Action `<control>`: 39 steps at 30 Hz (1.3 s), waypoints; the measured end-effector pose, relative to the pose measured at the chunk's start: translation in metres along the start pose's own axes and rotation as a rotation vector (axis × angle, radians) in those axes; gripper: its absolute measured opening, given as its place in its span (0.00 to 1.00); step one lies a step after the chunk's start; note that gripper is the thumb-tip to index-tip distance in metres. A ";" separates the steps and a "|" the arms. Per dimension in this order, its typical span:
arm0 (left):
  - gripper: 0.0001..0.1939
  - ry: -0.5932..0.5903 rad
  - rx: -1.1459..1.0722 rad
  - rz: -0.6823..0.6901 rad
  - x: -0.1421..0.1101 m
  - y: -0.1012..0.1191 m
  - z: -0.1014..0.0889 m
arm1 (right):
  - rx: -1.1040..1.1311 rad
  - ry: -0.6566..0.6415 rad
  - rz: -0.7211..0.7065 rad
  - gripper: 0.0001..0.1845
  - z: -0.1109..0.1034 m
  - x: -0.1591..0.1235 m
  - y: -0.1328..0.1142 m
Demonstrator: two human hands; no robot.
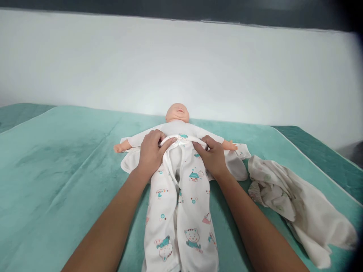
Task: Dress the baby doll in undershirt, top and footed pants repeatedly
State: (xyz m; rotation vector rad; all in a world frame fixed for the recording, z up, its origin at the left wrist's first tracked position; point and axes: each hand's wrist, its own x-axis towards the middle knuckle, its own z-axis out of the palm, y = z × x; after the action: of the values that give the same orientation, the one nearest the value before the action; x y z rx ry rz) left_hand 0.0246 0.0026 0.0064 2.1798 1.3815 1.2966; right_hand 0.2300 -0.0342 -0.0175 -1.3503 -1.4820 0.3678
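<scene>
A baby doll (178, 112) lies on its back, head toward the wall and arms spread wide. White printed baby pants (193, 211) cover its legs, with cartoon animals and small houses on the cloth. My left hand (153, 149) grips the waistband on the left, thumb on top. On the right side of the same band, my right hand (211, 153) is closed around the cloth. An opened printed baby top (236, 168) is spread beneath the doll's torso and arms. The doll's feet are out of the frame.
A crumpled white garment (289, 192) lies to the right, close to my right forearm. Teal padded cloth (62, 170) covers the surface under the doll. Behind the doll's head rises a white wall (176, 60) with a dark band above it.
</scene>
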 end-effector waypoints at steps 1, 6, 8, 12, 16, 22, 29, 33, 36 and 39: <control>0.19 -0.007 0.011 -0.026 0.000 0.000 0.000 | -0.005 -0.020 0.005 0.19 -0.001 0.000 -0.001; 0.19 -0.007 0.016 -0.073 -0.001 0.002 0.000 | -0.021 -0.151 0.052 0.26 -0.006 0.003 -0.006; 0.19 -0.051 -0.035 -0.083 0.000 0.001 -0.004 | -0.016 -0.223 0.085 0.27 -0.013 0.005 -0.007; 0.18 -0.282 -0.091 -0.128 0.003 -0.007 -0.025 | 0.035 -0.529 0.161 0.19 -0.037 0.009 -0.006; 0.23 -0.603 -0.061 -0.175 0.002 -0.020 -0.053 | 0.007 -0.685 0.203 0.31 -0.052 0.001 -0.007; 0.17 -0.640 -0.016 -0.164 -0.003 -0.012 -0.062 | -0.198 -0.480 0.042 0.21 -0.042 -0.022 -0.017; 0.09 -0.289 0.015 -0.021 -0.012 -0.004 -0.041 | -0.331 -0.185 -0.258 0.20 -0.030 -0.034 -0.024; 0.02 -0.175 0.219 0.077 -0.016 -0.009 -0.027 | -0.370 -0.034 -0.185 0.13 -0.021 -0.039 -0.024; 0.05 -0.196 0.227 0.084 -0.023 -0.011 -0.028 | -0.311 -0.118 0.003 0.06 -0.023 -0.037 -0.019; 0.11 -0.337 0.056 -0.045 -0.037 -0.012 -0.042 | -0.169 -0.371 0.164 0.09 -0.037 -0.034 -0.014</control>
State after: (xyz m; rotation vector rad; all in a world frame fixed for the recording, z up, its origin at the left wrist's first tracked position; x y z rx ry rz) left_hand -0.0214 -0.0314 0.0024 2.2589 1.3335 0.8339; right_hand 0.2465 -0.0832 -0.0078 -1.6066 -1.7403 0.6376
